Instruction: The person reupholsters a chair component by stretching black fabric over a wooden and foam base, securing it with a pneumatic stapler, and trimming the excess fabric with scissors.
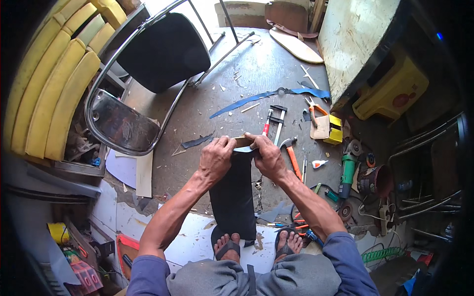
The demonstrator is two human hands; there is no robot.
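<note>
My left hand (215, 159) and my right hand (268, 158) are closed on the top end of a long black fabric piece (232, 197). A small flat board (242, 141) with a tan top and a pale edge lies between my fingers at that end. The fabric hangs down toward my sandalled feet. Just beyond my hands is a clamp with a red handle (266, 129). A hammer with an orange handle (295, 163) lies right of my right hand, near a small white glue bottle (319, 164).
A chrome chair frame with a black seat (160, 52) is at upper left, beside stacked yellow pads (49, 98). An angle grinder (348, 170), pliers (313, 108) and a yellow box (334, 129) lie at right. Blue strips (242, 102) lie on the floor ahead. A panel (345, 44) stands upper right.
</note>
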